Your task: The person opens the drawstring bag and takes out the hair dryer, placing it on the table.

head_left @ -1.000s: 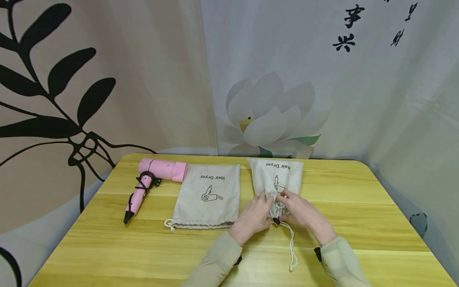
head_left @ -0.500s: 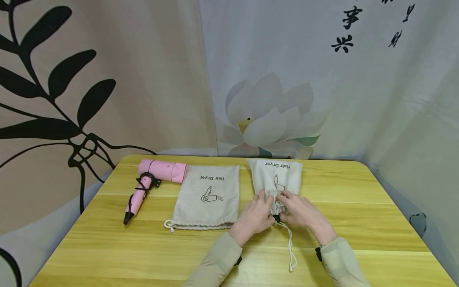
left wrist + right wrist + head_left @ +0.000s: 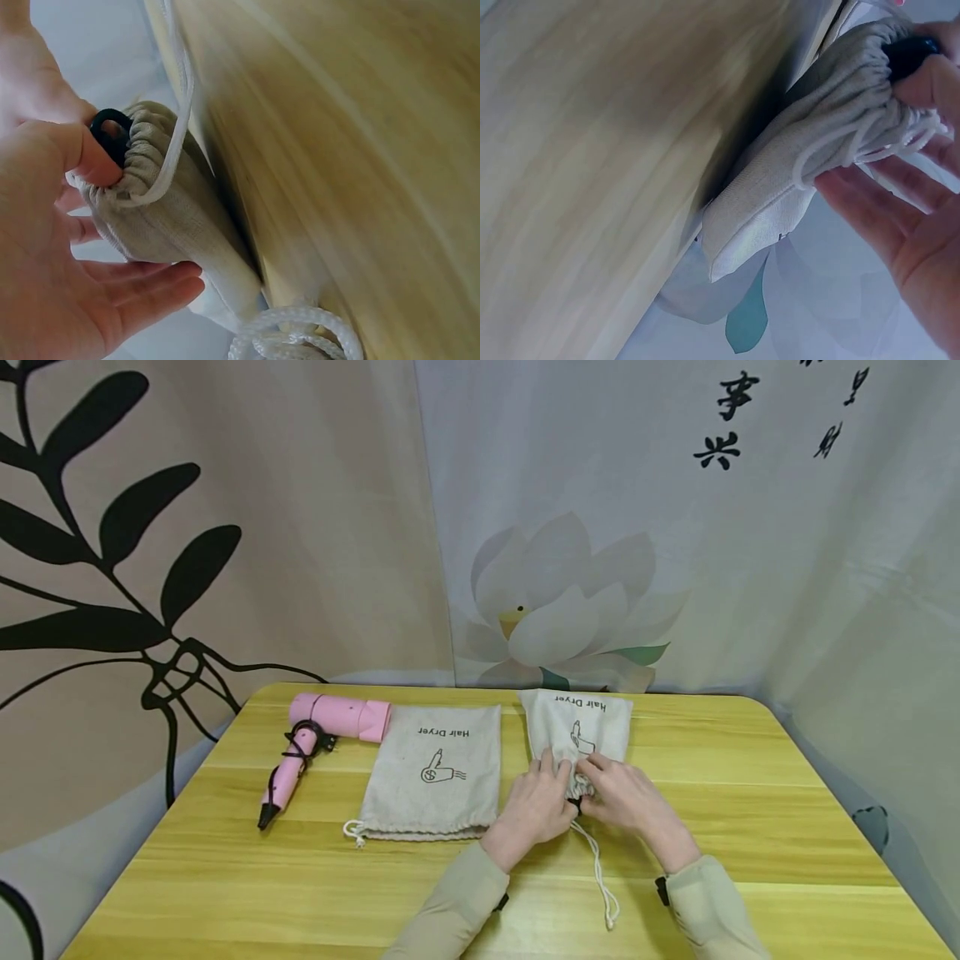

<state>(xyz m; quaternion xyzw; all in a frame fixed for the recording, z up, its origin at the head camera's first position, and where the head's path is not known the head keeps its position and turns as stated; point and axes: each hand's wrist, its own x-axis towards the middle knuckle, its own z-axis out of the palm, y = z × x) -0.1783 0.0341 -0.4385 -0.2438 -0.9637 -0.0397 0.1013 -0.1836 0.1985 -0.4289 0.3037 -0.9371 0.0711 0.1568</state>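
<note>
A grey cloth drawstring bag (image 3: 542, 720) printed "Hair Dryer" lies at the table's back, right of centre. Its mouth is gathered around a black end with a loop (image 3: 112, 120) that pokes out; the rest of what is inside is hidden. My left hand (image 3: 534, 802) holds the bag's left side at the mouth, its thumb by the black end. From the other side my right hand (image 3: 626, 797) holds the mouth, its thumb against the black piece (image 3: 909, 58) and fingers under the cloth. The bag's white cord (image 3: 597, 870) trails toward me.
A second flat drawstring bag (image 3: 450, 806) lies left of my hands, its cord knot at the lower left corner. Farther left is a pink hair dryer (image 3: 341, 716) with its black cable wound around the handle. A printed curtain (image 3: 360, 527) hangs behind the wooden table (image 3: 300, 893).
My fingers have shifted slightly at the bag's mouth, and my right hand has come a little closer to my left. The trailing cord has swung slightly left. The other things stay put.
</note>
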